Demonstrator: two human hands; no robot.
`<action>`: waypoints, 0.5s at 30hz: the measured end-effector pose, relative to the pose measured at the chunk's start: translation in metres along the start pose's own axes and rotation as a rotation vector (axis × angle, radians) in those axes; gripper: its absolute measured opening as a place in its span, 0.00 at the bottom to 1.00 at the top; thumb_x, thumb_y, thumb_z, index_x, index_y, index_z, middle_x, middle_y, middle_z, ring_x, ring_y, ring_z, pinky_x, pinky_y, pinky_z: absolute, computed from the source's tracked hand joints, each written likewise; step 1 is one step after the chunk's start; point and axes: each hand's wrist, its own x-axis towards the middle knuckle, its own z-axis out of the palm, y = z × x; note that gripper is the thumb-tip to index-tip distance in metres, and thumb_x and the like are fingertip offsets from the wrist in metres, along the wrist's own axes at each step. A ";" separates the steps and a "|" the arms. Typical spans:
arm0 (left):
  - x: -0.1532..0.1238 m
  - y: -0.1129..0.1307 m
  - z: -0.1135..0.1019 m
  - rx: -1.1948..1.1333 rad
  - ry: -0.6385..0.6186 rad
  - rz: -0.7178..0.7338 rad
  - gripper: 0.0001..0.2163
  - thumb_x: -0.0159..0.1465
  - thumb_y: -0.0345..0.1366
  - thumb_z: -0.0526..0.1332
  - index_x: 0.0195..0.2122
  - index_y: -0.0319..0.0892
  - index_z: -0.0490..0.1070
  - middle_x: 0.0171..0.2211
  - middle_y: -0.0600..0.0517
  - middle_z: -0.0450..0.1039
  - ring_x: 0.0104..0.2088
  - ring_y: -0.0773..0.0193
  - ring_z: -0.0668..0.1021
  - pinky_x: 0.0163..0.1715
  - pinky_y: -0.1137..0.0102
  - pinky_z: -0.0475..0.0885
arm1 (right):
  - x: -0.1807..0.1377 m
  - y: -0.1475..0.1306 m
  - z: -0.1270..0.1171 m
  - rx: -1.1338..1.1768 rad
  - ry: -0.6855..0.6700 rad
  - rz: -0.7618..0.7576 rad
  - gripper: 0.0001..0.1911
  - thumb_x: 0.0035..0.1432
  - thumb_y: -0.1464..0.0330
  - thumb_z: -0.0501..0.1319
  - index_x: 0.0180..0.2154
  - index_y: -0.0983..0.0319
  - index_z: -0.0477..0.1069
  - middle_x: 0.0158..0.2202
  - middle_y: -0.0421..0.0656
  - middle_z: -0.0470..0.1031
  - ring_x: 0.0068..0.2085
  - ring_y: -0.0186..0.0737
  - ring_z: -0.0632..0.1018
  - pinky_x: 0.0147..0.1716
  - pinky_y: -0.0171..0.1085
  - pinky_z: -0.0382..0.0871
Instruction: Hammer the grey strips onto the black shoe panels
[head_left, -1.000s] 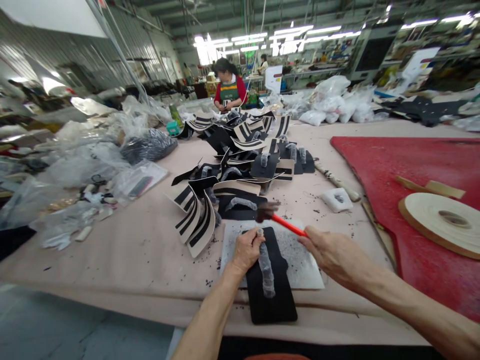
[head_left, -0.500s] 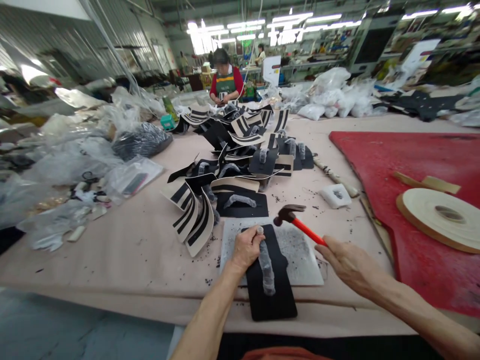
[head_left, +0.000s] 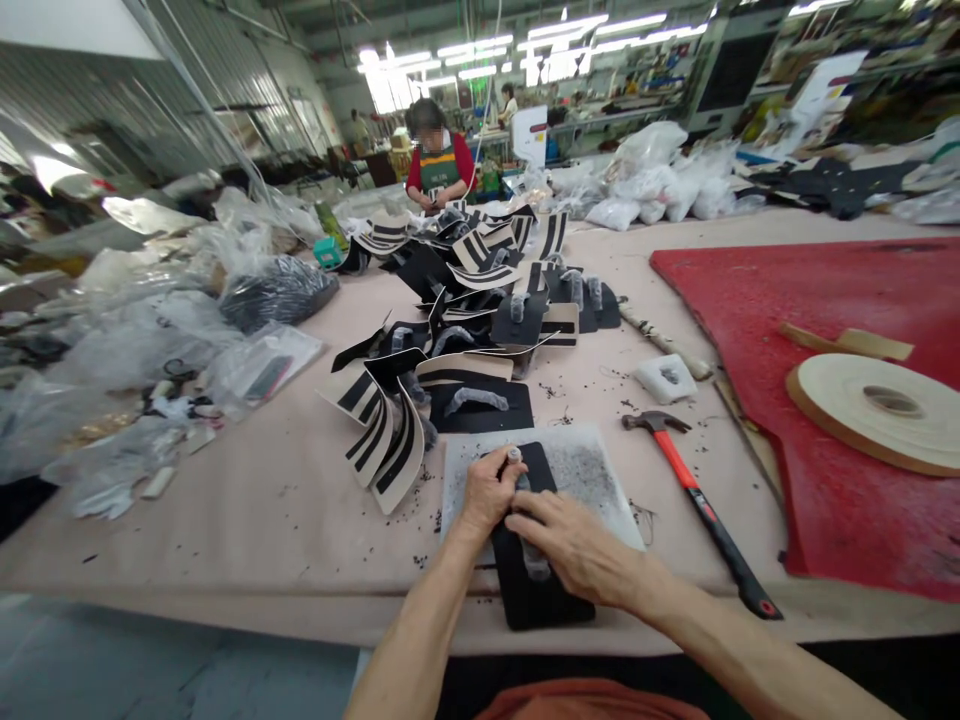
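Observation:
My left hand [head_left: 487,490] is closed around a small upright rod with a pale round end [head_left: 514,454]; its lower part is hidden in the fingers. Beneath it lies a black panel [head_left: 536,600] with a plastic-wrapped handle [head_left: 536,567], partly over a whitish board [head_left: 600,490]. Fingers of my right hand [head_left: 574,545] are bent over the handle, close beside the left hand; the fingertips are partly hidden. A claw hammer [head_left: 694,490] with a red and black handle rests on the table to the right, out of both hands.
Beyond the board is a pile of black and striped beige panels [head_left: 480,275]. A red sheet [head_left: 720,330] bears a tape roll [head_left: 892,400] at right. Plastic bags [head_left: 135,340] crowd the left. A white block [head_left: 666,378] sits past the hammer. Across the table a person [head_left: 439,165] works.
The hammer has left my right hand and now lies on the table at right. That hand has moved left onto the wrapped handle. My left hand keeps its hold on the rod.

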 end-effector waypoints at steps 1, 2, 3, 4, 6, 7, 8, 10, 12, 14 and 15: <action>0.001 0.000 0.001 -0.013 0.007 -0.020 0.04 0.61 0.34 0.64 0.35 0.42 0.78 0.32 0.51 0.80 0.32 0.62 0.80 0.38 0.70 0.73 | 0.008 -0.006 0.006 0.016 -0.050 -0.036 0.25 0.53 0.81 0.53 0.52 0.60 0.67 0.55 0.49 0.68 0.49 0.44 0.70 0.47 0.41 0.66; 0.002 0.001 0.003 -0.038 0.022 -0.054 0.03 0.60 0.35 0.65 0.33 0.42 0.78 0.30 0.52 0.80 0.31 0.63 0.79 0.37 0.70 0.73 | 0.013 -0.011 0.013 0.014 -0.080 -0.054 0.22 0.53 0.81 0.54 0.48 0.61 0.68 0.53 0.48 0.69 0.46 0.43 0.70 0.46 0.41 0.66; 0.004 0.001 0.005 -0.084 0.052 -0.107 0.04 0.59 0.36 0.66 0.31 0.41 0.77 0.28 0.52 0.79 0.30 0.63 0.79 0.36 0.71 0.73 | 0.014 -0.013 0.018 -0.001 -0.095 -0.061 0.18 0.53 0.81 0.54 0.45 0.61 0.68 0.50 0.48 0.69 0.44 0.43 0.69 0.45 0.40 0.65; 0.007 0.002 0.006 -0.155 0.107 -0.182 0.06 0.59 0.38 0.66 0.30 0.40 0.76 0.27 0.53 0.78 0.29 0.64 0.79 0.34 0.71 0.74 | 0.014 -0.015 0.023 -0.026 -0.105 -0.062 0.15 0.55 0.80 0.55 0.43 0.61 0.67 0.48 0.47 0.70 0.43 0.43 0.68 0.45 0.40 0.64; 0.015 0.003 0.008 -0.354 0.284 -0.363 0.11 0.58 0.42 0.66 0.29 0.39 0.75 0.25 0.53 0.77 0.27 0.64 0.79 0.32 0.70 0.75 | 0.011 -0.017 0.028 -0.099 -0.102 -0.051 0.11 0.58 0.79 0.55 0.41 0.61 0.67 0.44 0.46 0.70 0.41 0.44 0.68 0.43 0.40 0.63; 0.019 0.005 0.006 -0.451 0.378 -0.437 0.12 0.58 0.44 0.66 0.29 0.39 0.75 0.25 0.52 0.77 0.27 0.63 0.80 0.31 0.70 0.76 | 0.011 -0.018 0.028 -0.146 -0.089 -0.038 0.09 0.60 0.77 0.55 0.41 0.61 0.67 0.43 0.46 0.70 0.40 0.44 0.68 0.42 0.41 0.62; 0.023 0.006 0.003 -0.526 0.460 -0.482 0.14 0.57 0.45 0.67 0.30 0.38 0.74 0.26 0.52 0.77 0.27 0.63 0.80 0.31 0.69 0.77 | 0.012 -0.019 0.025 -0.200 -0.067 -0.013 0.08 0.61 0.76 0.54 0.41 0.61 0.66 0.42 0.46 0.70 0.39 0.45 0.68 0.40 0.41 0.61; 0.027 0.012 -0.011 -0.588 0.558 -0.479 0.15 0.55 0.46 0.69 0.31 0.37 0.74 0.27 0.51 0.77 0.28 0.63 0.81 0.32 0.69 0.78 | 0.017 -0.021 0.013 -0.319 -0.013 0.089 0.07 0.63 0.76 0.53 0.40 0.61 0.66 0.41 0.48 0.70 0.37 0.45 0.70 0.37 0.41 0.60; 0.028 0.021 -0.030 -0.585 0.606 -0.408 0.16 0.54 0.45 0.70 0.33 0.37 0.75 0.28 0.51 0.78 0.29 0.63 0.82 0.33 0.69 0.78 | 0.028 -0.020 -0.008 -0.424 0.017 0.252 0.08 0.62 0.77 0.52 0.39 0.62 0.66 0.39 0.49 0.71 0.34 0.45 0.72 0.34 0.41 0.58; 0.026 0.030 -0.050 -0.571 0.649 -0.334 0.15 0.55 0.45 0.71 0.34 0.37 0.75 0.29 0.51 0.79 0.30 0.63 0.82 0.34 0.69 0.78 | 0.039 -0.018 -0.031 -0.483 0.006 0.418 0.07 0.62 0.77 0.52 0.38 0.63 0.66 0.36 0.49 0.72 0.31 0.45 0.74 0.30 0.40 0.57; 0.025 0.034 -0.058 -0.563 0.658 -0.304 0.15 0.55 0.45 0.71 0.34 0.37 0.75 0.29 0.50 0.79 0.30 0.62 0.82 0.34 0.69 0.79 | 0.044 -0.016 -0.042 -0.492 -0.008 0.482 0.06 0.62 0.76 0.52 0.39 0.63 0.66 0.35 0.50 0.73 0.31 0.45 0.75 0.29 0.40 0.57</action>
